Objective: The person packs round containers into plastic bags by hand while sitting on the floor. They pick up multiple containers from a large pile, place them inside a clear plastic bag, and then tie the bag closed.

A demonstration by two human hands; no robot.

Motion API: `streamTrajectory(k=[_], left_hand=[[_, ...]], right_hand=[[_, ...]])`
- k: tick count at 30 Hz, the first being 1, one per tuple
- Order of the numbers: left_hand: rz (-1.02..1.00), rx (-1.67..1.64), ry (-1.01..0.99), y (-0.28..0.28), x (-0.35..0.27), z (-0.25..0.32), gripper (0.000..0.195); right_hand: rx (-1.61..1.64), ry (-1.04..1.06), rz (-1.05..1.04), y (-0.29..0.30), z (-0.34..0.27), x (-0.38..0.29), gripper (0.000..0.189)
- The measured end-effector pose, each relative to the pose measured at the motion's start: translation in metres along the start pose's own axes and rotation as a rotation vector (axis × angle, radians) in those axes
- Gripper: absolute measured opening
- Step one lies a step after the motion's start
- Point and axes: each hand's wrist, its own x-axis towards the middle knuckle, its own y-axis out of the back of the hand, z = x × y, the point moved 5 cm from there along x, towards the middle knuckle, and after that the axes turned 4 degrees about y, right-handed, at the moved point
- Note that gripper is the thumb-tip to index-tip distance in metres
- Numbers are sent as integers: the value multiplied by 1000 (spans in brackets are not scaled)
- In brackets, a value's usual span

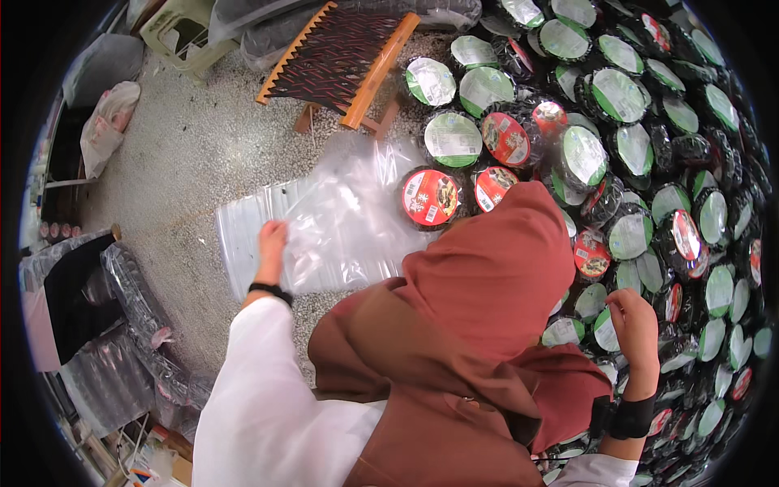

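Note:
My left hand (272,243) is over a flat stack of clear plastic bags (240,243) on the speckled floor. Its fingers are curled at the near edge of a loose, crumpled clear bag (347,213); whether they pinch the film is unclear. My right hand (634,325) hangs at my right side above a large heap of round, black-wrapped packs, fingers bent, with nothing visible in it. A pack with a red label (429,198) stands right of the loose bag. Beside it, another red-labelled pack (494,187) is partly hidden by my clothed knee.
A low wooden folding stool (341,58) with a woven seat stands ahead. The heap, mostly packs with green-and-white labels (453,140), fills the right side. At left lie plastic-wrapped bundles (131,298) and a tied white bag (109,125). A plastic stool (185,33) stands far left.

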Motion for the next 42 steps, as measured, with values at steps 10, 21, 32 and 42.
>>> streamTrajectory(k=[10,21,32,42], left_hand=[[122,756,-539,96,-84,141,12],[573,630,-418,274,-120,103,18],[274,1501,-248,167,-97,60,19],[-444,1155,-698,-269,-131,72,50]], right_hand=[[-20,45,60,-1,-39,-63,9],[0,-40,94,14,-31,-120,8],[-37,-38,95,32,-44,-104,7],[-110,-151,-95,42,-9,-70,6]])
